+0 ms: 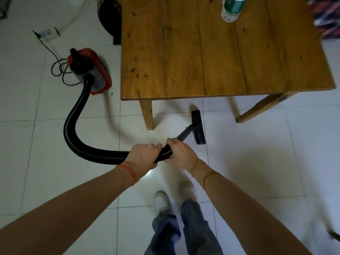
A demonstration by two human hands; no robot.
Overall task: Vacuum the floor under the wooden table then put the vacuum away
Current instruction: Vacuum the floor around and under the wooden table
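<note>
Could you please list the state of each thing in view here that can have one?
Left hand: closed around the hose.
Right hand: closed around the hose, nearer the nozzle.
Hose: curved, attached to the vacuum.
Nozzle: flat on the floor at the table's near edge.
Vacuum: on the floor left of the table, cord running to the power strip.
Power strip: on the floor.
Bottle: upright on the table.

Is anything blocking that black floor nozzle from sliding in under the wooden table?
Nothing visible does. The nozzle sits on bare tile in front of the table, in the open gap between the front legs; the near-left leg stands off to its left, apart from it.
</note>
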